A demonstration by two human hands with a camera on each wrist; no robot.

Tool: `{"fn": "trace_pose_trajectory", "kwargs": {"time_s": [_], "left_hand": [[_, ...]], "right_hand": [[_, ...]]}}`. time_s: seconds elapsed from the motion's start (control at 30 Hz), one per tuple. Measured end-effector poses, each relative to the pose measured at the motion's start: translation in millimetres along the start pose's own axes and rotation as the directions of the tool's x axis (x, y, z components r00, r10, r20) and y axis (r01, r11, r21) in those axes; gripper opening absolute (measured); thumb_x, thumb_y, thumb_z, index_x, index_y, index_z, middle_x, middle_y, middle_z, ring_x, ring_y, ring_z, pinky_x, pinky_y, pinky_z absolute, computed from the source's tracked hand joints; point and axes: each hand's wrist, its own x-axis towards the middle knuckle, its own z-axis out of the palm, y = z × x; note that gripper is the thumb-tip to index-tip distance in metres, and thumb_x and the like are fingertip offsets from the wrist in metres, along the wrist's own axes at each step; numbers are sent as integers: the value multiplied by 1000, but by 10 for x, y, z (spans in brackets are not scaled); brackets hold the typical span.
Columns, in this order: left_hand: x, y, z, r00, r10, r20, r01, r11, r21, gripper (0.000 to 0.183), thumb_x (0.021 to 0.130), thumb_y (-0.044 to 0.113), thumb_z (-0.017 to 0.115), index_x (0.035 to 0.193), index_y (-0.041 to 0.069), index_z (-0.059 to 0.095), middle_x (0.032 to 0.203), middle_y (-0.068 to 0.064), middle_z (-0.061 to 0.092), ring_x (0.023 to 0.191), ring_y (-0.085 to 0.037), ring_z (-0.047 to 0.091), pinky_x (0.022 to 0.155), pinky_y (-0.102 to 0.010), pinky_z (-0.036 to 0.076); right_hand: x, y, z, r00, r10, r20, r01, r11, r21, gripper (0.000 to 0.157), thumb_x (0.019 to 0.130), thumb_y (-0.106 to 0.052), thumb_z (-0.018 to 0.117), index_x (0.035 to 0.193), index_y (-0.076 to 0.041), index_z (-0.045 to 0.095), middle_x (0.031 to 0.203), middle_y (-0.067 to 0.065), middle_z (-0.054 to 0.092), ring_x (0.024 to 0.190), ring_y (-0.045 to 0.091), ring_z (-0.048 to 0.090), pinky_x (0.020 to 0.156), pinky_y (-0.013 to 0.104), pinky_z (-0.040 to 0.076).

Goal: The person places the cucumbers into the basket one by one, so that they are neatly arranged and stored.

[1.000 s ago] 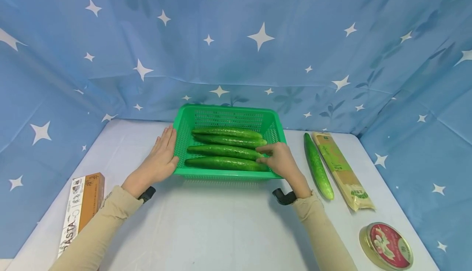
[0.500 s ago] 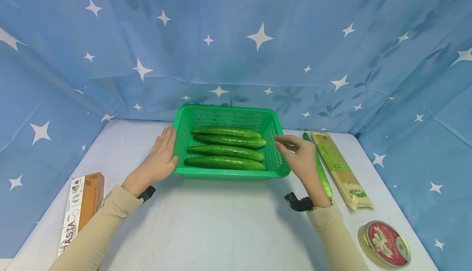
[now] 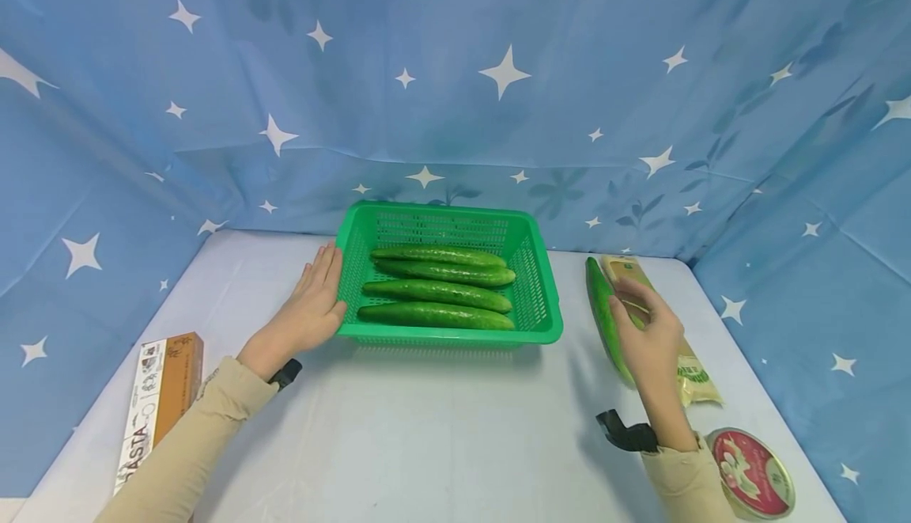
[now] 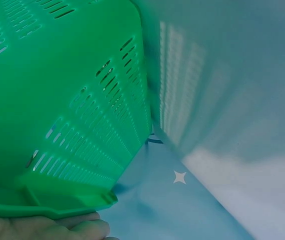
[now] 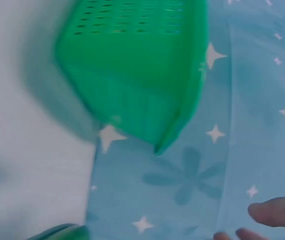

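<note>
A green slotted plastic basket (image 3: 441,335) holds several cucumbers (image 3: 436,316) lying side by side. My left hand (image 3: 304,311) lies against the basket's left rim with straight fingers; in the left wrist view its fingertips (image 4: 90,229) show right under that rim. To the right of the basket, another cucumber (image 3: 605,321) lies on the white table. Over it is my right hand (image 3: 653,337), thumb and fingers bent and apart, nothing between them. The right wrist view catches the thumb and fingertips (image 5: 277,212), with one end of a green cucumber (image 5: 70,233) low at the left.
A long flat pack (image 3: 626,270) in green and tan lies beside the loose cucumber, partly behind my right hand. Nearer stands a round tin (image 3: 750,468) with a red lid, by my right sleeve. A pasta box (image 3: 178,373) lies at the left, partly under my left sleeve.
My right hand has left the cucumbers in the basket and moved right, past the rim, to above the loose cucumber. The left hand has stayed at the basket.
</note>
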Motion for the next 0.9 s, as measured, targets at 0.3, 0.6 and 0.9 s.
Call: {"fn": "trace_pose_trajectory", "kwargs": {"time_s": [0.3, 0.6, 0.9], "left_hand": [[-6, 17, -8, 1000, -3, 1, 3, 1000, -5, 75, 99, 10, 39, 154, -8, -8, 161, -21, -19, 148, -35, -17, 119, -55, -3], [-3, 5, 0, 1000, -3, 1, 3, 1000, -5, 75, 99, 9, 39, 154, -8, -8, 162, -20, -20, 148, -34, -18, 119, -55, -3], [2, -25, 21, 1000, 2, -7, -2, 1000, -5, 75, 99, 10, 39, 155, -7, -9, 162, -18, -20, 149, -34, -18, 119, -56, -3]], "right_hand": [[-308, 311, -141, 956, 266, 127, -235, 948, -216, 61, 92, -5, 66, 145, 10, 39, 136, 31, 41, 125, 46, 43, 105, 57, 39], [-404, 622, -121, 875, 446, 187, -372, 868, -330, 75, 89, -10, 68, 148, 14, 28, 139, 35, 33, 126, 49, 35, 103, 61, 33], [-401, 773, -115, 831, 514, 212, -437, 839, -325, 73, 88, -5, 68, 147, 16, 30, 137, 36, 38, 126, 49, 40, 105, 59, 34]]}}
